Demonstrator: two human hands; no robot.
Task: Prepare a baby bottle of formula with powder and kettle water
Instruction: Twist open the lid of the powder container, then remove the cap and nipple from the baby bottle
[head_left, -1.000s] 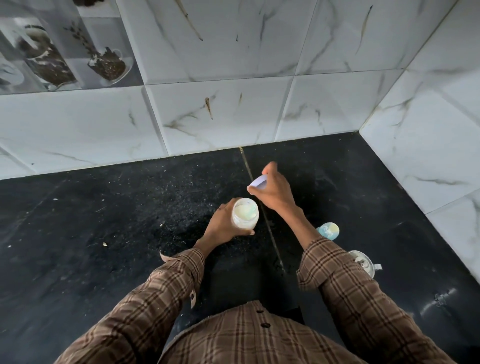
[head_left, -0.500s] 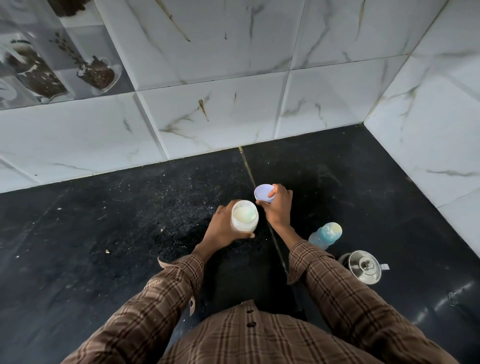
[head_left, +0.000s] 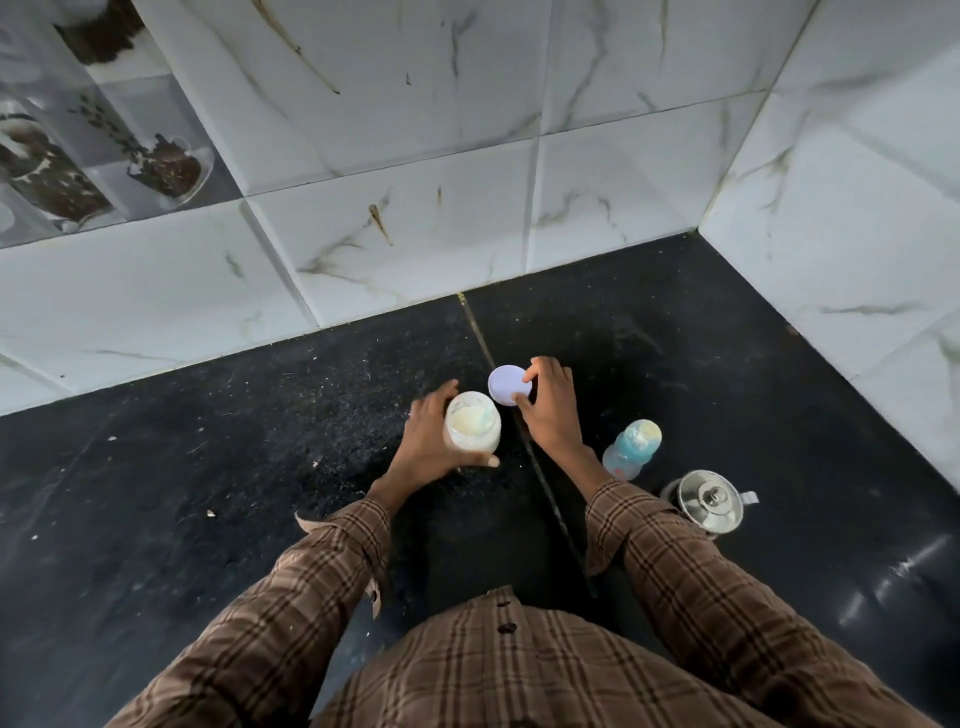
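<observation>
Left hand (head_left: 434, 441) grips open powder jar (head_left: 472, 427), thumb and fingers curled round its sides; jar upright on black bench (head_left: 208, 467), pale powder visible inside. Right hand (head_left: 551, 410) pinches jar's lid (head_left: 510, 385) by the rim, just beyond and to the right of jar mouth, flat face up. Baby bottle (head_left: 632, 449) stands to the right of right wrist, apart from jar. Steel kettle (head_left: 709, 503) nearer and further right, lid on. Marble-tiled wall (head_left: 467, 156) at far side.
</observation>
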